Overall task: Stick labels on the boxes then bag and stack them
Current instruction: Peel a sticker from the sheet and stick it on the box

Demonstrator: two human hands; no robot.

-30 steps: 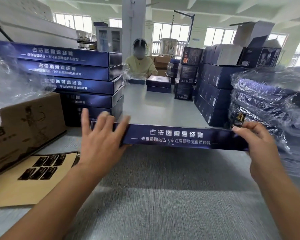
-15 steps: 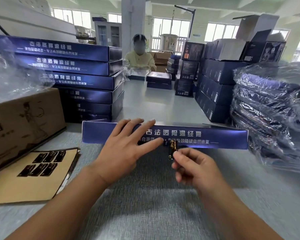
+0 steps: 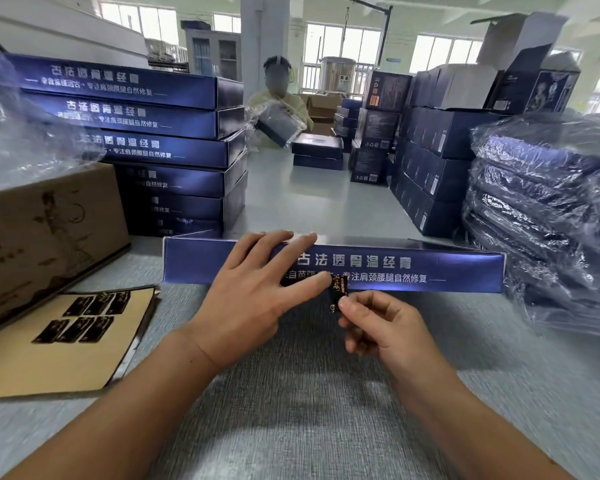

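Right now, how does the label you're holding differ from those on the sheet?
The held label is peeled, upright, pinched by the right hand at the blue box; the sheet labels lie flat on a tan backing sheet. It's alone; they sit in two rows. Both are small dark rectangles.
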